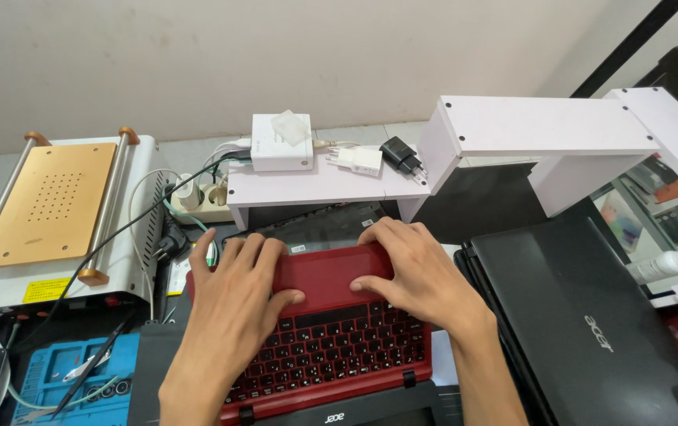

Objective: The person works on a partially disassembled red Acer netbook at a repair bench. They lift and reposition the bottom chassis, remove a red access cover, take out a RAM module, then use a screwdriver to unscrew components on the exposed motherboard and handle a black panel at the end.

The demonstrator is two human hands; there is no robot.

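Right now, head view: we look down on our two hands over a red laptop base (331, 347) at 6 o'clock.
Left hand (232, 292): ours, fingers spread and flat along the far edge of the red palm rest, thumb hooked over the near side; it presses more than it grasps.
Right hand (414, 268): ours, laid flat at the same edge toward 1 o'clock of the base, thumb tucked onto the red panel; nothing is gripped in it.
Where the base sits: keyboard up, on a black laptop (339, 414) beneath it, its far edge against a dark panel (323, 225) under the white shelf (315, 185).
How far along: we judge the red shell is yet in one piece, keyboard in place; whether any seam has opened we cannot tell.
Containers: blue parts tray (63, 383) at 8 o'clock holds tweezers and small bits; details are too small to read.
On the shelf: white box-shaped adapter (281, 146), white charger (357, 160), black charger (402, 155).
Around: heated plate machine (47, 201) at 10 o'clock, closed black laptop (584, 323) at 3 o'clock.
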